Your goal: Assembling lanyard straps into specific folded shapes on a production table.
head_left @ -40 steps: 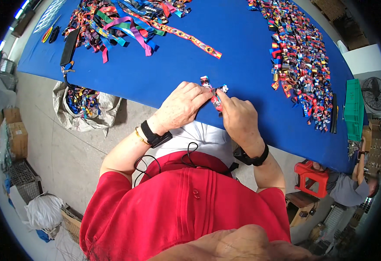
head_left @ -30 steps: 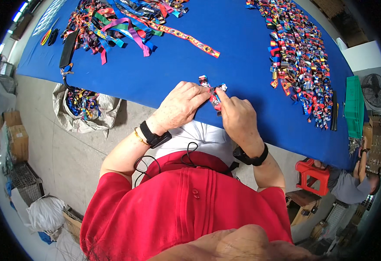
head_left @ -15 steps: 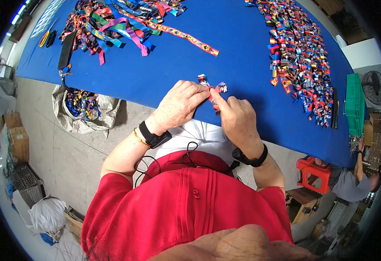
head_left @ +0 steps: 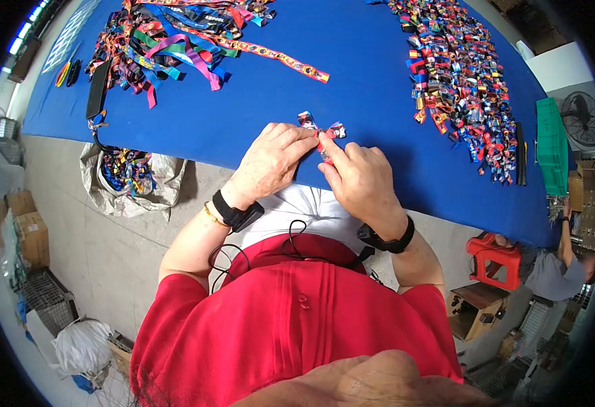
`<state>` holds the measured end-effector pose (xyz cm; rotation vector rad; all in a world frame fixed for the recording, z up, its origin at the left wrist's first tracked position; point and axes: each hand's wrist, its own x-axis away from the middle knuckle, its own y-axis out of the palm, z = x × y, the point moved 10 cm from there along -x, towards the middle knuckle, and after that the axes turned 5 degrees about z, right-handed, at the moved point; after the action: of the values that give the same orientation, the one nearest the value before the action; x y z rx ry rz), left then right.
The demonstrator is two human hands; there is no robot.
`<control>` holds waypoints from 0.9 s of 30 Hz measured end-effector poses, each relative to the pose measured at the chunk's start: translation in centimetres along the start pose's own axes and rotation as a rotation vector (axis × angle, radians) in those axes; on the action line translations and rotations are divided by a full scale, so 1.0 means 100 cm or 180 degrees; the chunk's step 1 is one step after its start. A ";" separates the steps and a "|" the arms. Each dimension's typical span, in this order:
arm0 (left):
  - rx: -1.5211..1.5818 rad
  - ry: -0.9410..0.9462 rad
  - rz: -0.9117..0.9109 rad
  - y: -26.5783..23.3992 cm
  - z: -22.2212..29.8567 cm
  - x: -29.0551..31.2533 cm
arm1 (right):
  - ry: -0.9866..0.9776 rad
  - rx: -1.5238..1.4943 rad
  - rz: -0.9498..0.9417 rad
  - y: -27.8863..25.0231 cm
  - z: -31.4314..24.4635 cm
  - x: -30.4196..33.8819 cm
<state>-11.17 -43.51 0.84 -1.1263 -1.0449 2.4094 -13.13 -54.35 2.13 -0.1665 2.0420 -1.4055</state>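
A short printed ribbon [head_left: 337, 129], dark, red and white, lies crossed or knotted near the table's front edge, its ends sticking out beyond my fingertips. My left hand [head_left: 275, 157] is closed on its left side, fingertips pressed together at the middle. My right hand [head_left: 365, 182] presses the middle with its index finger, the thumb close by along the lower tail and the other fingers curled. The exact fold under my fingertips is hidden. Both wrists carry black bands.
Loose colourful ribbons [head_left: 168, 54] are heaped at the far left of the blue table [head_left: 352, 61]. Many small knotted ribbon pieces [head_left: 457, 81] cover the right side. A sack [head_left: 94, 186] stands below left; a green crate [head_left: 552, 146] and red stool [head_left: 494, 261] are at right, near another person [head_left: 555, 275].
The right thumb has come out beside the ribbon's lower tail, and the right hand has turned slightly. My left hand keeps its pinch. The whole view has shifted a little.
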 end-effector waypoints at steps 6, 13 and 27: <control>-0.0012 -0.0004 0.0040 0.000 0.000 0.000 | 0.0074 -0.0079 -0.0090 0.001 0.003 0.001; 0.0041 -0.0147 0.0141 -0.001 -0.004 0.003 | 0.0083 -0.0132 -0.0068 0.002 0.005 0.003; -0.0006 -0.0015 0.0226 -0.003 -0.002 0.004 | 0.0080 -0.0083 -0.0115 0.001 0.007 0.001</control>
<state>-11.28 -42.93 0.74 -1.1779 -1.0255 2.4672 -12.84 -54.89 1.82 -0.1989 2.0882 -1.4100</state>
